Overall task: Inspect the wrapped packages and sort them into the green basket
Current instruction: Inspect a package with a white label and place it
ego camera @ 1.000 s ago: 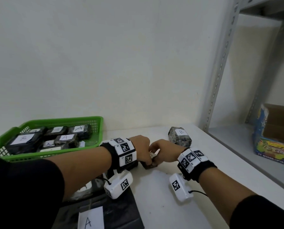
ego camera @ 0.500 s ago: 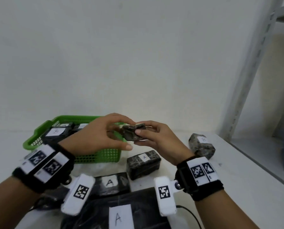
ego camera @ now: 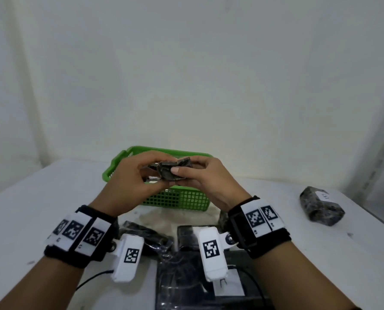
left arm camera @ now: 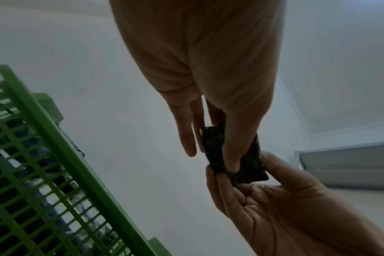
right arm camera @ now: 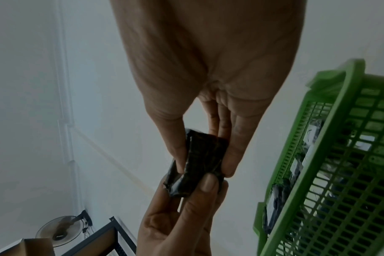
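Observation:
Both hands hold one small dark wrapped package (ego camera: 175, 169) in the air, just in front of and above the green basket (ego camera: 182, 199). My left hand (ego camera: 139, 173) pinches its left end between thumb and fingers. My right hand (ego camera: 195, 173) pinches its right end, thumb on the near face. The left wrist view shows the package (left arm camera: 215, 147) under my left thumb, with the right hand (left arm camera: 263, 190) gripping from below. In the right wrist view the package (right arm camera: 202, 161) sits between thumb and fingers beside the basket (right arm camera: 340, 164), which holds several labelled packages.
A grey wrapped package with a white label (ego camera: 320, 206) lies on the white table at the right. Dark wrapped packages (ego camera: 186, 240) lie near the front edge under my wrists, one large with a white label (ego camera: 229, 285). A metal shelf post (ego camera: 379, 153) stands at the right.
The package has gone from table level up into both hands above the basket front. My view has swung left and down, so the basket sits in the middle.

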